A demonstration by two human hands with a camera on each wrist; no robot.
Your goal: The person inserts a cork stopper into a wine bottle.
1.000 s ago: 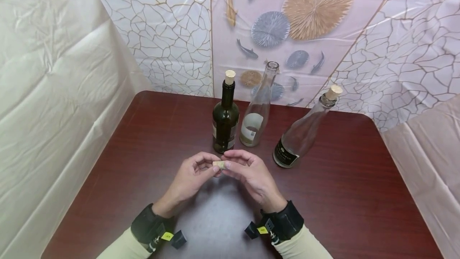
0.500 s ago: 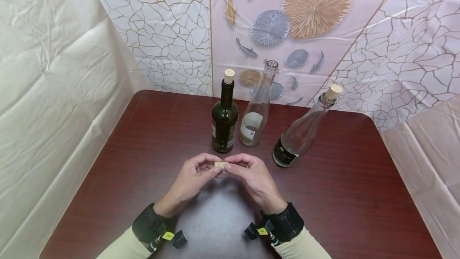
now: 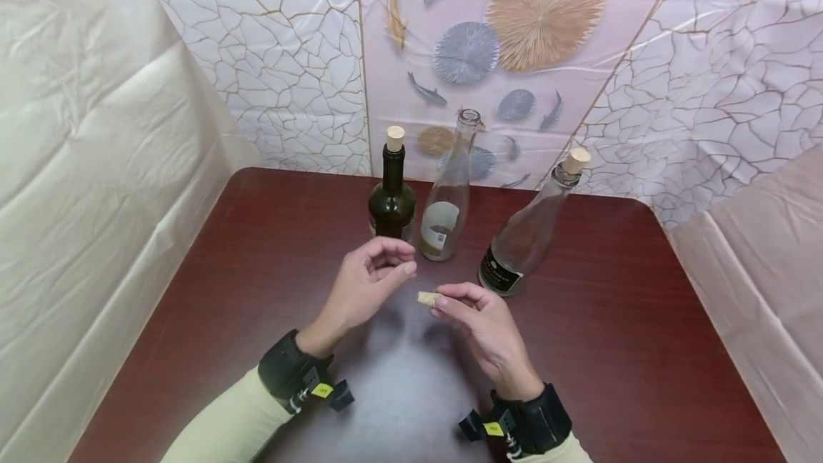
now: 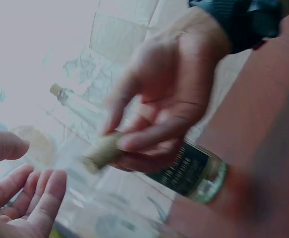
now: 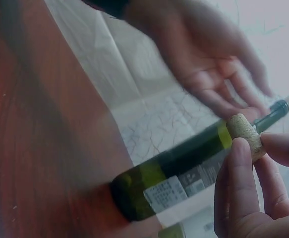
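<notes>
My right hand (image 3: 485, 327) pinches a small cork (image 3: 427, 299) between thumb and fingers, one end sticking out to the left. In the right wrist view the cork (image 5: 244, 133) shows speckled tan. My left hand (image 3: 365, 284) holds nothing; its fingers are loosely bent, apart from the cork, in front of the dark green bottle (image 3: 392, 202). A cork (image 3: 395, 138) stands in that bottle's neck. Beside it is a clear bottle (image 3: 450, 184) with a pale label and an uncorked mouth. Farther right stands a clear bottle (image 3: 530, 227) with a black label and a cork (image 3: 576, 160) in its neck.
The dark red wooden table (image 3: 643, 349) carries the bottles near its back half. A patterned sheet (image 3: 289, 56) hangs behind the table, and plain beige cloth (image 3: 83, 163) covers the left side.
My hands have parted: the left has let go of the cork and moved up toward the green bottle, while the right has drawn right with the cork. The head view has shifted slightly.
</notes>
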